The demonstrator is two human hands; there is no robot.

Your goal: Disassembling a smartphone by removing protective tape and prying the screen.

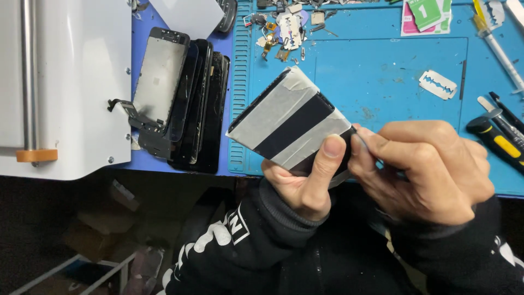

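My left hand [307, 180] grips a flat black phone part [289, 123] covered with strips of grey tape, tilted up from its lower end, thumb pressed on the front. My right hand [431, 169] pinches a thin pale tool or tape edge [363, 141] at the part's right corner; what it holds is mostly hidden by the fingers. Both hands hover over the near edge of a blue work mat [382, 76].
A stack of black phone screens [185, 98] lies left of the mat beside a white machine [65, 87]. A razor blade [438, 84], a syringe [499, 49], a black-and-yellow knife [499, 141], small metal parts [284, 30] and green-white packets [428, 13] lie on the mat.
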